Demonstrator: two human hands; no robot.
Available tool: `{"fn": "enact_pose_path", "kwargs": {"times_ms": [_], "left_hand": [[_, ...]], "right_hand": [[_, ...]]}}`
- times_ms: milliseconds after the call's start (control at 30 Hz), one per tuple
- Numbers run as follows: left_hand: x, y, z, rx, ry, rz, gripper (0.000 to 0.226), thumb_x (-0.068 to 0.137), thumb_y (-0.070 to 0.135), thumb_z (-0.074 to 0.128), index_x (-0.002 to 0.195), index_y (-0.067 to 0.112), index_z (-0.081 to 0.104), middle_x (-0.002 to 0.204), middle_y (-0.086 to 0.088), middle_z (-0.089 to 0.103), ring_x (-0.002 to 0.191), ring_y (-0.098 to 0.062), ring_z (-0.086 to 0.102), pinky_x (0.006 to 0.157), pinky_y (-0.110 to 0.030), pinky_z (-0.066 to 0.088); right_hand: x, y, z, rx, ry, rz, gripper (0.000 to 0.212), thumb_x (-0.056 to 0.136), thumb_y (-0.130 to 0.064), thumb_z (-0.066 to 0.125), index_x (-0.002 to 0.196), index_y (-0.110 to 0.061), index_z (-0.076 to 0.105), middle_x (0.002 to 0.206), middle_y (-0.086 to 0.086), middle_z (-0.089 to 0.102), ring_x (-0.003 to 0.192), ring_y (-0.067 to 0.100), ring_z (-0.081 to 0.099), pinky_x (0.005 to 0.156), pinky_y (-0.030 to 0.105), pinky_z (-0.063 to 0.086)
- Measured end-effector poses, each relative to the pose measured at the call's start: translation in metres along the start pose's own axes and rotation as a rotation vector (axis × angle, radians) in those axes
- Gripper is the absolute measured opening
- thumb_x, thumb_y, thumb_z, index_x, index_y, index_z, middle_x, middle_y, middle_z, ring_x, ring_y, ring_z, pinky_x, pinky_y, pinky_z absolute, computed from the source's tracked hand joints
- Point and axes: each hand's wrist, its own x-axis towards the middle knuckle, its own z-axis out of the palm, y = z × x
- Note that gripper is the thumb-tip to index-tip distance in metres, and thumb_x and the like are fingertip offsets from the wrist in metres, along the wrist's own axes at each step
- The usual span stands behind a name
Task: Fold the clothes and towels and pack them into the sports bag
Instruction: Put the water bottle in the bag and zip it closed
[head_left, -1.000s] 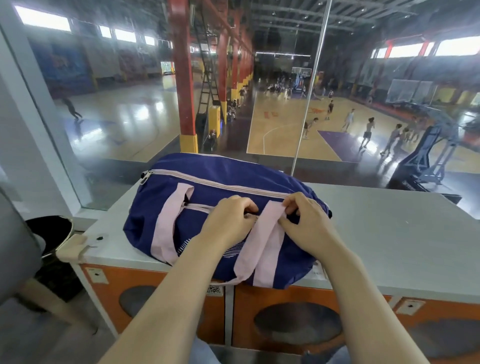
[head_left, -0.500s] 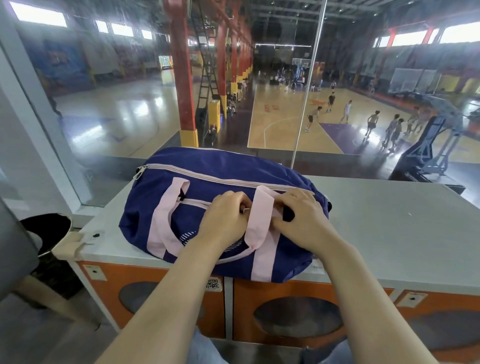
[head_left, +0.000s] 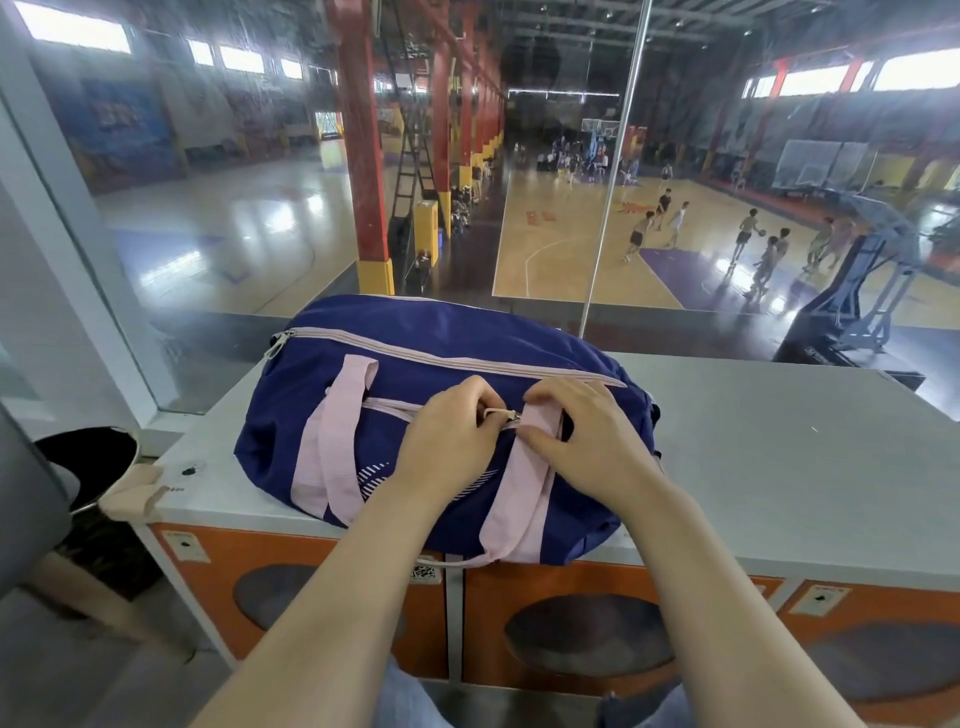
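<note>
A navy sports bag (head_left: 415, 338) with pink straps lies on its side on the grey counter (head_left: 779, 441), its long top zip closed. Both hands meet at the pink-edged side-pocket zip on the bag's front. My left hand (head_left: 452, 441) has its fingers curled and pinches the small zipper pull (head_left: 501, 414). My right hand (head_left: 587, 441) grips the right pink strap (head_left: 511, 499) and the fabric beside the pull, thumb below and fingers above. No clothes or towels are visible outside the bag.
A glass pane with a metal pole (head_left: 608, 208) rises just behind the counter, overlooking a gym court. Orange cabinet fronts (head_left: 332, 571) sit under the counter. A black round stool (head_left: 88, 457) stands at the left. Grey counter surface extends to the right of the bag.
The right strap, held up a second ago, now lies lower across the bag. Both hands have drawn closer together, and the zipper pull now shows between them.
</note>
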Motion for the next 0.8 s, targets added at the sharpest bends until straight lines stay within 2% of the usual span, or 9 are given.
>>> {"fn": "enact_pose_path", "kwargs": {"times_ms": [67,133,233,333,500,667,733,800], "left_hand": [[0.000,0.000,0.001,-0.029,0.016,-0.026,0.004,0.094,0.028,0.060,0.091,0.027,0.059,0.085,0.015,0.063,0.079,-0.003,0.059,0.067,-0.021,0.048],[0.001,0.002,0.001,-0.051,0.037,-0.053,0.004,0.094,0.027,0.061,0.091,0.026,0.059,0.084,0.015,0.062,0.078,-0.003,0.058,0.064,-0.016,0.045],[0.001,0.004,0.001,-0.076,0.077,-0.085,0.003,0.093,0.026,0.061,0.091,0.024,0.061,0.082,0.014,0.061,0.076,-0.003,0.057,0.061,-0.012,0.040],[0.001,0.003,-0.002,-0.069,0.129,-0.127,0.003,0.092,0.026,0.062,0.090,0.024,0.062,0.082,0.013,0.062,0.077,-0.005,0.058,0.061,-0.015,0.042],[-0.002,-0.021,-0.024,-0.032,0.204,-0.226,0.007,0.093,0.026,0.062,0.087,0.026,0.058,0.081,0.014,0.060,0.078,-0.008,0.059,0.067,-0.021,0.048],[-0.014,-0.041,-0.043,0.152,0.343,-0.137,0.008,0.092,0.019,0.061,0.085,0.021,0.057,0.083,0.004,0.061,0.071,-0.009,0.052,0.058,-0.009,0.034],[-0.013,-0.047,-0.044,0.192,0.379,-0.115,0.010,0.092,0.019,0.060,0.084,0.023,0.054,0.083,0.004,0.061,0.072,-0.010,0.052,0.057,-0.011,0.034],[-0.010,-0.056,-0.045,0.212,0.409,-0.110,0.011,0.091,0.020,0.060,0.086,0.024,0.051,0.083,0.003,0.062,0.074,-0.012,0.054,0.058,-0.018,0.041]], "right_hand": [[0.001,0.000,0.000,-0.071,-0.047,0.016,0.039,0.088,-0.042,0.062,0.126,-0.036,0.057,0.132,-0.016,0.055,0.127,0.013,0.044,0.110,0.036,0.033],[0.002,-0.003,0.001,-0.151,-0.090,0.029,0.039,0.090,-0.045,0.059,0.127,-0.037,0.056,0.134,-0.017,0.053,0.128,0.014,0.042,0.110,0.037,0.032],[0.003,-0.009,0.005,-0.238,-0.045,0.025,0.027,0.092,-0.043,0.056,0.118,-0.036,0.060,0.126,-0.015,0.057,0.121,0.015,0.046,0.102,0.035,0.035],[0.003,-0.015,0.008,-0.272,0.046,0.014,0.013,0.093,-0.036,0.056,0.103,-0.032,0.063,0.112,-0.012,0.061,0.108,0.015,0.051,0.093,0.034,0.040],[0.002,-0.016,0.010,-0.254,0.061,0.042,0.006,0.092,-0.030,0.056,0.096,-0.030,0.060,0.107,-0.011,0.061,0.104,0.015,0.051,0.091,0.033,0.039],[0.002,-0.016,0.012,-0.282,0.042,0.047,0.004,0.091,-0.029,0.056,0.094,-0.030,0.058,0.107,-0.010,0.060,0.103,0.014,0.051,0.090,0.032,0.038],[0.002,-0.017,0.013,-0.298,0.048,0.055,0.003,0.090,-0.029,0.056,0.093,-0.029,0.058,0.106,-0.010,0.060,0.103,0.015,0.051,0.089,0.033,0.039],[0.002,-0.019,0.014,-0.308,0.055,0.069,0.003,0.090,-0.028,0.056,0.093,-0.028,0.058,0.106,-0.009,0.060,0.102,0.016,0.051,0.089,0.033,0.040]]}}
